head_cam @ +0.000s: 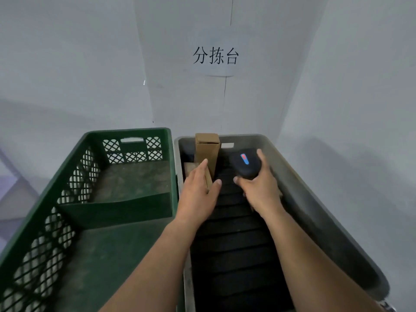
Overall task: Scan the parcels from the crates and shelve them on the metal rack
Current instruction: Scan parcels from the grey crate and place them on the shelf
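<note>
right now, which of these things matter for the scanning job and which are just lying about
job: scanner in the right hand; tall cardboard box; low box under the left hand; grey crate holding both; green crate, no parcel showing

just there: paper sign; white wall behind it

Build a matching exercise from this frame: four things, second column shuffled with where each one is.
1. green crate
2. tall cardboard box
3. scanner
4. paper sign

A. on the wall
B. gripped in the right hand
C. standing upright at the far end of the grey crate
D. left of the grey crate

Pairs: 1-D, 2-C, 3-B, 4-A.
</note>
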Available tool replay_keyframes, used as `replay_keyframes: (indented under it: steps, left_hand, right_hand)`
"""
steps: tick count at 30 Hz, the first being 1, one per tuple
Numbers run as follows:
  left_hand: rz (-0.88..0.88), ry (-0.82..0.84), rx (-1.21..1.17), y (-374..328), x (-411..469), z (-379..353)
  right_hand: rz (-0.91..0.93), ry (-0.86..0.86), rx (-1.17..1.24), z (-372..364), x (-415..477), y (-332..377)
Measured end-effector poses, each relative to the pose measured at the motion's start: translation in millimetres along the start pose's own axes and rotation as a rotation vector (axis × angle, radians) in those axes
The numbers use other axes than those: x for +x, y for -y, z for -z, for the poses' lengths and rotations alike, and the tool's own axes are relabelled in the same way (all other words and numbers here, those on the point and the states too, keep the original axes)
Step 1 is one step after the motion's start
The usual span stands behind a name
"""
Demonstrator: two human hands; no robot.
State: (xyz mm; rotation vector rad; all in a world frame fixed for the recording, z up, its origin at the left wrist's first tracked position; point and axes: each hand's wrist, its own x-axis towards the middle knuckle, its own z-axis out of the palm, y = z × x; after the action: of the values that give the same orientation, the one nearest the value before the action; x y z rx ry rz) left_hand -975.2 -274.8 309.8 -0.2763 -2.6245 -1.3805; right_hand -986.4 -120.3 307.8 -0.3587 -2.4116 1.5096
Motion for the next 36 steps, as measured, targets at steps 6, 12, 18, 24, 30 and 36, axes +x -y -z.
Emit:
replay_keyframes:
  steps: [6, 12, 18, 24, 30, 36]
  left_hand:
    - [0.187, 0.027, 0.114, 17.8, 38.1, -35.0]
    - [0.432, 0.064, 0.214, 45.9, 66.2, -66.6]
    - [0.546, 0.039, 0.241, 67.3, 81.9, -81.3]
    - [0.585, 0.013, 0.282, 58.7, 78.2, -87.3]
    - [0.649, 0.1, 0.253, 37.3, 57.7, -93.6]
    - [0.705, 0.213, 0.355, 38.6, 49.6, -95.3]
  right_hand:
    - [-0.075, 0.091, 0.062, -29.0, 44.4, -32.9]
    - [-0.204, 0.238, 0.159, -66.1, 84.9, -71.9]
    - [-0.262, 0.356, 0.225, -91.8, 100.5, -95.2]
    - [-0.256, 0.404, 0.231, -81.7, 90.6, -103.7]
    - [-0.287, 0.365, 0.212, -45.7, 71.9, -106.4]
    - [-0.265, 0.455, 0.284, -31.8, 58.3, -104.6]
